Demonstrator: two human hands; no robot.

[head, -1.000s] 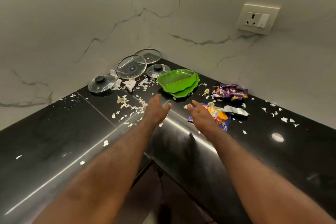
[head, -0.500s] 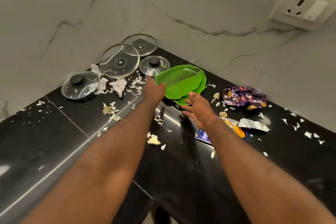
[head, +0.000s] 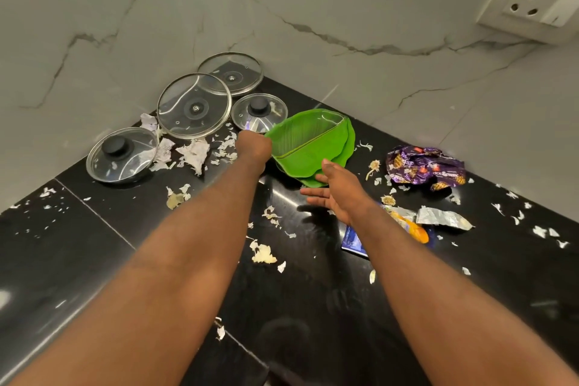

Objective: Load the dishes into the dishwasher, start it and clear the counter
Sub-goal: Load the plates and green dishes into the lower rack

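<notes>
The green plates (head: 313, 141) sit in a small pile near the back corner of the black counter (head: 78, 244), where the two walls meet. The person's left hand (head: 254, 147) is bunched up at the left rim of the pile, with its fingers curled onto the top plate, which tips up on that side. The right hand (head: 340, 194) is at the near rim of the pile, fingers straight and spread out, thumb up against the green edge. Four glass lids (head: 194, 105) lie to the left of the plates, close to the back edge by the wall. A crumpled purple wrapper (head: 423, 166) lies to the right of the plates. A silver wrapper (head: 445, 218) and an orange wrapper (head: 415, 230) lie just beside the right wrist. Little white paper bits (head: 192, 153) are all over the counter. A wall socket (head: 532, 0) is up on the right wall
</notes>
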